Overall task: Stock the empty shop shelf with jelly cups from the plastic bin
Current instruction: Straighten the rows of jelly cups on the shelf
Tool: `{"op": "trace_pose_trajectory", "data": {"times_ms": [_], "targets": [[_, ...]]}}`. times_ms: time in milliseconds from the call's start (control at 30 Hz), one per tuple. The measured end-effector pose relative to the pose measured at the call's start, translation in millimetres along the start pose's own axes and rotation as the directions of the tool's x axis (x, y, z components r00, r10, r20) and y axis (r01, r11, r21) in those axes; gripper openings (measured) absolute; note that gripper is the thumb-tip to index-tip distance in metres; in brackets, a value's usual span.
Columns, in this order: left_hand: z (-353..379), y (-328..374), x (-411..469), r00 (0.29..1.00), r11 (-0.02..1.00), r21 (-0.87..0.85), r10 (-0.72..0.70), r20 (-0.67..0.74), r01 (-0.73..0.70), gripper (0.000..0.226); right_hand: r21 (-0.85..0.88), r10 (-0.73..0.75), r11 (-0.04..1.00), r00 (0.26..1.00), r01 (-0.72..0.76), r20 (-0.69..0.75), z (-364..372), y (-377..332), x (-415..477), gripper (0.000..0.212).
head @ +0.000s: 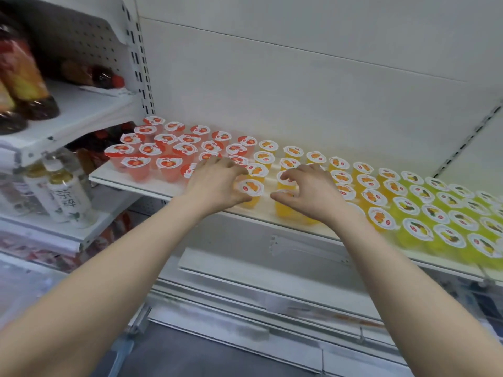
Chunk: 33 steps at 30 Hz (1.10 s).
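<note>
Little can be read here. The clearest writing is on the white bottles [64, 190] standing on the lower shelf at the left: large dark Chinese characters run down the label of the nearest one, though blur keeps them from being made out with certainty. The lids of the jelly cups [373, 196] on the white shelf [152, 187] each carry a fruit picture and a small red oval logo, whose lettering is too small to read. The dark packets [24, 74] on the upper left shelf show no legible print.
</note>
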<state>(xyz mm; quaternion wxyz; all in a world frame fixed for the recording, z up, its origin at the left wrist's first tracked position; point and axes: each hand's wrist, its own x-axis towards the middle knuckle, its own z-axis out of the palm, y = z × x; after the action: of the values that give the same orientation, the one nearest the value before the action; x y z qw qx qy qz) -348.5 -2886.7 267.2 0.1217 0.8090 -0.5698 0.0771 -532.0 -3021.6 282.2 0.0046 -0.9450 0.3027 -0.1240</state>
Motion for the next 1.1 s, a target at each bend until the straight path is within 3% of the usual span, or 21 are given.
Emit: {"op": "trace_pose_trajectory", "data": {"times_ms": [267,433,600,800,1100], "targets": [[-10,-86,-11,0.999,0.999,-0.002,-0.045,-0.026,0.044,0.063,0.092,-0.051,0.994,0.998,0.055,-0.045,9,-59,34,0.047],[0,-124,-8,0.999,0.999,-0.032,0.02,-0.042,-0.022,0.058,-0.054,-0.041,0.998,0.999,0.04,-0.006,32,-103,53,0.057],[6,-132,2,0.993,0.993,-0.026,0.114,-0.024,-0.114,0.052,-0.158,0.083,0.984,0.997,-0.082,0.001,42,-125,67,0.041],[5,-139,7,0.985,0.984,-0.047,0.171,-0.01,-0.171,0.047,-0.151,0.185,0.971,0.982,-0.187,-0.028,39,-140,62,0.034],[3,-142,14,0.977,0.975,-0.064,0.211,-0.007,-0.211,0.053,-0.086,0.209,0.975,0.977,-0.205,0.037,28,-140,49,0.033]]}}
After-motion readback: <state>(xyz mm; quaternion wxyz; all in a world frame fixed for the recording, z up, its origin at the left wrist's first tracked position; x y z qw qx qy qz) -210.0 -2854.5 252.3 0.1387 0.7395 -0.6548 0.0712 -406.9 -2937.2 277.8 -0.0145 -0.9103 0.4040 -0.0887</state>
